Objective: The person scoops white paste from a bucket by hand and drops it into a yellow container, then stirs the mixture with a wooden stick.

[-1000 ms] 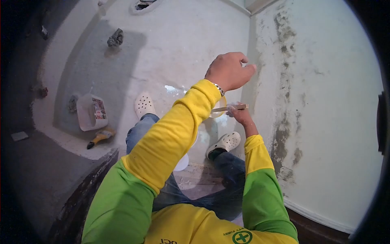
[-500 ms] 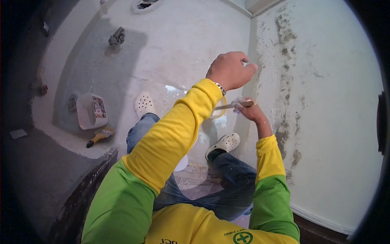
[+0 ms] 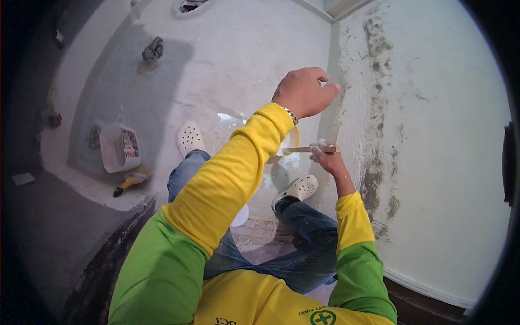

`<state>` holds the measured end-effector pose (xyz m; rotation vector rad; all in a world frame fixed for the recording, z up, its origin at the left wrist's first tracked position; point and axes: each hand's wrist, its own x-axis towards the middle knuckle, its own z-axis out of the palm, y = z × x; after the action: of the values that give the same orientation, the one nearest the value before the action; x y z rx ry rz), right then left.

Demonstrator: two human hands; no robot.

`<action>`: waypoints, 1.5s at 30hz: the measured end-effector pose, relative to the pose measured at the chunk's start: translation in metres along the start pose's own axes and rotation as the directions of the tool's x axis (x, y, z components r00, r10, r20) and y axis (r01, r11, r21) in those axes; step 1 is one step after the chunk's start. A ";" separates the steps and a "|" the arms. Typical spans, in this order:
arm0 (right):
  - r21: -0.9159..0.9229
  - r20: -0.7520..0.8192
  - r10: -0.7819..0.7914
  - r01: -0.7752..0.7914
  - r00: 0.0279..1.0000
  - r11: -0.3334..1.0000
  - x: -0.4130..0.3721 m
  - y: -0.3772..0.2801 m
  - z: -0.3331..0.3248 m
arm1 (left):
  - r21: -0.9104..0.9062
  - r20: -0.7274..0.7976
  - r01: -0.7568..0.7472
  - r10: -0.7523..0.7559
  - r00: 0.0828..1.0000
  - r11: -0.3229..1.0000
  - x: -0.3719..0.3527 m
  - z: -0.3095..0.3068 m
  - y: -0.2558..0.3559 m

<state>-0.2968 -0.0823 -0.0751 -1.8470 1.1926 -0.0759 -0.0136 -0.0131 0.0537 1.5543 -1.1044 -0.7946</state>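
My left hand (image 3: 307, 92) is stretched forward with its back up, a metal bracelet at the wrist. Its fingers curl under and the thumb points right; whatever is inside the grip is hidden. Below it, my right hand (image 3: 328, 158), smeared with white, is closed on a flat stick-like tool (image 3: 299, 149) lying roughly level. The tool's left end reaches over a round container with a yellow rim (image 3: 296, 138), partly hidden behind my left forearm.
On the left stand a white tub (image 3: 112, 150) and a yellow-handled brush (image 3: 131, 181). A grey crumpled lump (image 3: 153, 49) lies farther ahead, near a hole (image 3: 192, 6). A stained wall (image 3: 433, 141) rises on the right.
My right hand has moved slightly down, and the tool in it has turned closer to level. My left hand keeps nearly the same place and curled pose.
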 end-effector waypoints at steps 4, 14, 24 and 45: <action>0.186 -0.267 0.057 -0.007 0.962 0.983 0.003 -0.002 0.005 | 0.018 0.018 -0.002 0.002 1.000 1.000 -0.003 0.000 0.001; -0.150 -0.023 -0.487 0.478 0.873 0.865 0.057 0.001 0.067 | -0.002 0.011 0.015 -0.015 1.000 1.000 -0.002 0.002 -0.001; -0.294 -0.255 -0.317 0.239 0.914 0.925 0.066 0.028 0.063 | 0.004 0.044 0.035 -0.036 0.998 0.999 -0.003 -0.002 0.000; -0.009 -0.193 -0.098 0.098 0.976 0.995 0.046 0.038 0.035 | -0.021 0.006 -0.041 0.041 0.999 0.999 -0.004 0.001 -0.002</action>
<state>-0.2812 -0.0987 -0.1405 -1.9315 1.2315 -0.3176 -0.0158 -0.0100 0.0515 1.5081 -1.1261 -0.7814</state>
